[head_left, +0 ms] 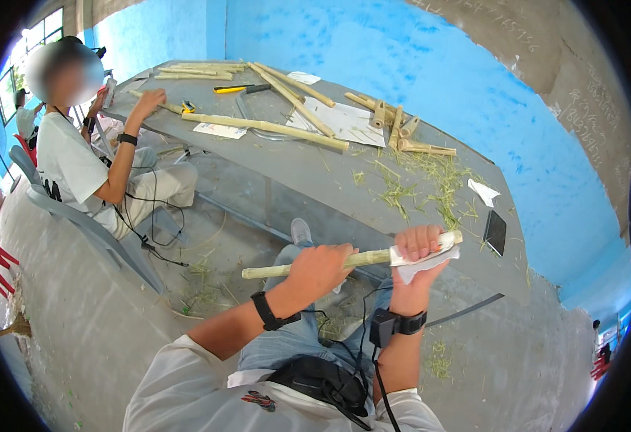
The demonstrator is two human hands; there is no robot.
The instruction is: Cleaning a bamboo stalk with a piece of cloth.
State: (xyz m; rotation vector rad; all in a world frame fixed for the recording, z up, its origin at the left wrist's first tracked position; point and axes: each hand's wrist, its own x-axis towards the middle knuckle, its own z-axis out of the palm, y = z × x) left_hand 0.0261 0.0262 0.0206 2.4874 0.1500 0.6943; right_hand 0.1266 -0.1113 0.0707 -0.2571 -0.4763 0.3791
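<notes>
A pale green bamboo stick (266,272) lies across above my lap, its right end tilted up. My left hand (320,272) is closed around the stick near its middle. Around its right end is a folded white sheet (425,268) with a small orange mark; whether it is paper or cloth I cannot tell. My right hand (417,245) grips the sheet against the stick, fingers curled over the top. The bamboo tip shows just beyond that hand.
A grey table (279,162) in front carries long bamboo poles (265,132), short cut bamboo pieces (402,129), green shavings (438,191), a yellow-handled tool (230,89) and a dark phone (495,232). A co-worker (88,158) sits at the left, holding a bamboo pole.
</notes>
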